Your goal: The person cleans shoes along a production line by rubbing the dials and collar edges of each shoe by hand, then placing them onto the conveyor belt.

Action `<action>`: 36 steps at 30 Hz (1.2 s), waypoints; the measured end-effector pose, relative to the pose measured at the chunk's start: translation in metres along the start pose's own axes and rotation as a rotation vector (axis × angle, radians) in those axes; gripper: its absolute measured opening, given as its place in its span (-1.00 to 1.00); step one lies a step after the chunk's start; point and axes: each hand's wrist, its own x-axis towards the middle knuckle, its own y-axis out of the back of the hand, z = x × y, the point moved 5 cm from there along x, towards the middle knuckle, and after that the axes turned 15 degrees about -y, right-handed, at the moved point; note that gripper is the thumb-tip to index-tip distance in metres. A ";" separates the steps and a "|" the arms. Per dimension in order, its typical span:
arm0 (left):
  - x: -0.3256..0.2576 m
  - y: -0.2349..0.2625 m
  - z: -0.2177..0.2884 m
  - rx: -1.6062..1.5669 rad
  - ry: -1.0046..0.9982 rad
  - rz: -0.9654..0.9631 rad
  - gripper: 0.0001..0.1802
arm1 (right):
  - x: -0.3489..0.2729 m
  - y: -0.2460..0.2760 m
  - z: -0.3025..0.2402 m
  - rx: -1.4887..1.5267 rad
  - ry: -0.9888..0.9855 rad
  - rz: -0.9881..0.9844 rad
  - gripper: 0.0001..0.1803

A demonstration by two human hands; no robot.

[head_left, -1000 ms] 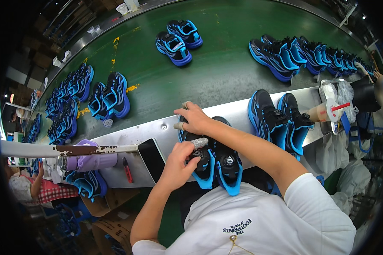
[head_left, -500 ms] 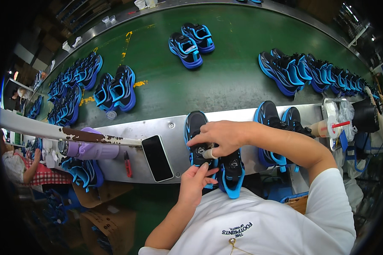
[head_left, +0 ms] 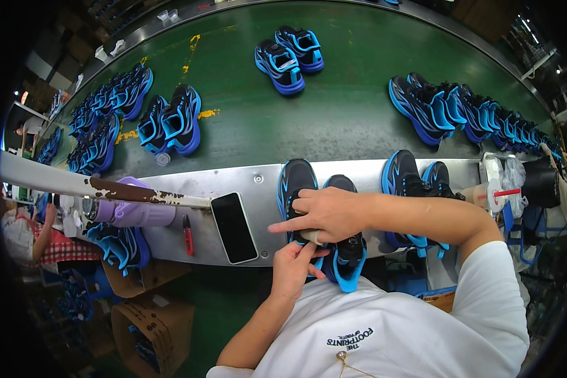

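Observation:
A pair of black sneakers with blue soles and trim stands toe-away on the metal ledge in front of me. My right hand (head_left: 331,216) reaches across from the right over the left sneaker (head_left: 297,174) of this pair. Its index finger points out to the left, and a beige cover wraps one digit, pressed down at the sneaker's tongue. My left hand (head_left: 294,268) pinches at the same sneaker's collar, its fingertips meeting the right hand's covered digit. Just what the fingertips pinch is hidden. The right sneaker (head_left: 347,260) stands beside it, partly under my right hand.
A phone (head_left: 234,227), red marker (head_left: 188,235) and purple tumbler (head_left: 146,208) lie left on the ledge, below a chipped white bar (head_left: 57,181). Another sneaker pair (head_left: 399,174) and a drink cup (head_left: 482,194) stand right. Sneaker rows (head_left: 417,110) line the green table (head_left: 353,50).
My right hand has shifted slightly down and right over the sneaker, its index finger now stretched farther left. The left hand stays at the collar, and the whole view has shifted slightly.

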 end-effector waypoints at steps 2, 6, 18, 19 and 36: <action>-0.001 -0.001 -0.002 -0.021 -0.004 0.071 -0.71 | 0.000 -0.011 0.000 -0.091 -0.081 -0.180 -0.42; -0.001 -0.005 0.002 -0.007 0.005 0.065 -0.71 | -0.002 -0.009 0.015 0.055 -0.207 -0.327 -0.25; 0.001 -0.013 -0.002 -0.031 0.068 0.008 -0.72 | -0.014 -0.005 0.020 0.077 -0.047 -0.151 -0.35; 0.000 -0.013 0.001 -0.053 0.075 0.000 -0.72 | -0.010 0.000 0.022 0.154 -0.031 -0.188 -0.31; -0.010 -0.016 0.024 0.130 0.085 -0.148 -0.73 | -0.020 0.022 0.058 0.235 -0.331 -0.168 -0.49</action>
